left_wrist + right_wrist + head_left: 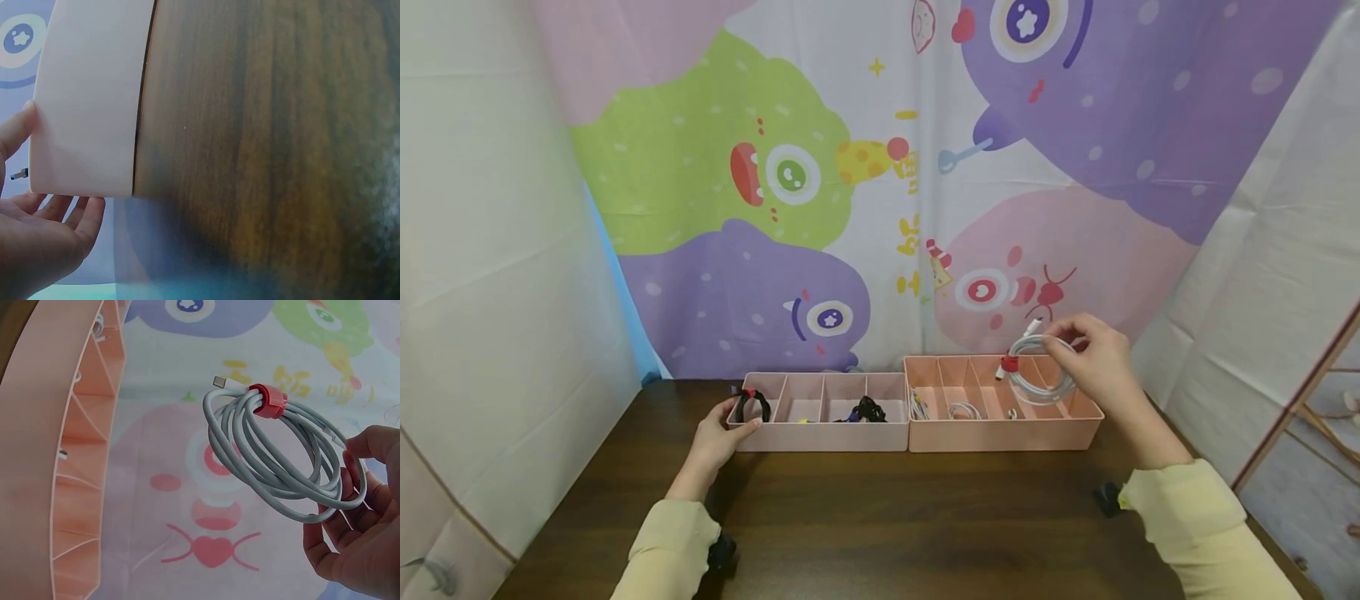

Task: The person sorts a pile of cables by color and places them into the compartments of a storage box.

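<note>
My right hand (1093, 358) pinches a coiled white charging cable (275, 462) between thumb and fingers, above the peach divided box (1000, 435). A red strap (270, 401) binds the coil, and a USB-C plug (220, 382) sticks out beside it. At the left end of the pale pink divided box (823, 438), my left hand (713, 437) grips the corner, thumb at the front rim and fingers against the end wall. Inside that end compartment stands a coiled black cable (763, 404) with a red strap, its blue-tipped plug (22, 175) poking past the rim.
Both boxes stand end to end on a dark wooden table (925, 517), before a cartoon-print curtain (895, 317). A black bundled cable (868, 408) lies in the pink box. Thin white cables (964, 410) lie in the peach box's left compartments.
</note>
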Tool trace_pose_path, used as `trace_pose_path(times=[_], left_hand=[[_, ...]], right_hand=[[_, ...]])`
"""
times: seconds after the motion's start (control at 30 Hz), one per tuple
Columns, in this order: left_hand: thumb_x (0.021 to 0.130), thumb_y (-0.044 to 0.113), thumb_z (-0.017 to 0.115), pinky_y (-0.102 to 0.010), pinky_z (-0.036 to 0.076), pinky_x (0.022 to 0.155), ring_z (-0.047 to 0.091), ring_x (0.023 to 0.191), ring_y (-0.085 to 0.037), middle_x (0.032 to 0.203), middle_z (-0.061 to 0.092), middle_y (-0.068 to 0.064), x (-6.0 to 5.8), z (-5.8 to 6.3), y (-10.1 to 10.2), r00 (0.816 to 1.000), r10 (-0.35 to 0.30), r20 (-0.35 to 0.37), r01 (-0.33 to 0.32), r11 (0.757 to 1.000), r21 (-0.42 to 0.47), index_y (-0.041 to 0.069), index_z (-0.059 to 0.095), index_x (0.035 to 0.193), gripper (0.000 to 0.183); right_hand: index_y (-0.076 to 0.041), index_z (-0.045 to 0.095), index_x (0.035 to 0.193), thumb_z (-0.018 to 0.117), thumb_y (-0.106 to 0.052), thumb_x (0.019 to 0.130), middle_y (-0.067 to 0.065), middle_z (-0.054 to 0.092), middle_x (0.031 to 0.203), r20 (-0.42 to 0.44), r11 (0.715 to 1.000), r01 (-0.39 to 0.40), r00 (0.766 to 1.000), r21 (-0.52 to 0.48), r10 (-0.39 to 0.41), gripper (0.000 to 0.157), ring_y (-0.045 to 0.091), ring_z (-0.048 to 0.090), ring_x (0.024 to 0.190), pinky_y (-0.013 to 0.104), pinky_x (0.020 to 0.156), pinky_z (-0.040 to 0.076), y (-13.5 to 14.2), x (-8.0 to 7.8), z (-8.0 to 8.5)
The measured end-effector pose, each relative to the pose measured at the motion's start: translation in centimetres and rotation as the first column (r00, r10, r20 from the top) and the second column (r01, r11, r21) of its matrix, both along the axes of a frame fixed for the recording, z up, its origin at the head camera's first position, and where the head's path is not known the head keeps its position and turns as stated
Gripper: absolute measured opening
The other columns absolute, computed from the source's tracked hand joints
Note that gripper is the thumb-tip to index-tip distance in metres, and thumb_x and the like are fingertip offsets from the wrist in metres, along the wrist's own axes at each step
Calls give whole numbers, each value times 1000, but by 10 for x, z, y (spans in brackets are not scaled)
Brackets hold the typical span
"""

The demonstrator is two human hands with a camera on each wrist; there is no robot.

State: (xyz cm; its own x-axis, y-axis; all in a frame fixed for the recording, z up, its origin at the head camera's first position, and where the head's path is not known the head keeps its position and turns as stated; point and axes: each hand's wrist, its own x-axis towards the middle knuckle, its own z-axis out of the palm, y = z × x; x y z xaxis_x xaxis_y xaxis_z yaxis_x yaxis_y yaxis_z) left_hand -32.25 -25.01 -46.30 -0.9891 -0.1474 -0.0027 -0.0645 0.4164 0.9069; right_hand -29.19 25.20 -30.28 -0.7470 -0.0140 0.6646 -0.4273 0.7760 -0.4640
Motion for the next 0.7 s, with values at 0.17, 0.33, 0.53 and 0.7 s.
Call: trace_pose_path(times=[0.17,0.33,0.53,0.7], left_hand=[[89,19,64,-52,34,104,37,129,-42,144,33,-29,0,0,0,1000,0,0,0,1000,2,-6,28,142,69],[90,18,63,-53,32,105,35,131,-43,144,32,-30,-2,-1,-1,1000,-6,-5,6,1000,3,-6,28,142,67],[90,18,63,-53,32,105,35,131,-43,144,32,-30,-2,-2,-2,1000,-7,-5,7,1000,0,-6,28,142,68],[90,18,64,-52,33,105,36,130,-41,144,33,-29,-2,-1,-2,1000,-6,-4,6,1000,8,-6,29,142,68]], right_hand=[[-3,67,86,68,-15,83,8,64,82,-15,999,2,1000,-34,-2,12,-3,48,71,8,63,39,7,-5,-5],[-3,67,85,67,-14,84,8,63,81,-15,998,22,1000,-52,-23,12,-4,48,70,8,62,38,14,-10,-12],[-2,66,85,66,-15,84,8,62,80,0,996,62,998,-58,-62,12,-2,47,69,9,62,38,20,-15,-19],[-1,66,84,65,-14,84,10,62,80,1,995,81,997,-62,-81,13,0,47,71,8,62,37,26,-19,-27]])
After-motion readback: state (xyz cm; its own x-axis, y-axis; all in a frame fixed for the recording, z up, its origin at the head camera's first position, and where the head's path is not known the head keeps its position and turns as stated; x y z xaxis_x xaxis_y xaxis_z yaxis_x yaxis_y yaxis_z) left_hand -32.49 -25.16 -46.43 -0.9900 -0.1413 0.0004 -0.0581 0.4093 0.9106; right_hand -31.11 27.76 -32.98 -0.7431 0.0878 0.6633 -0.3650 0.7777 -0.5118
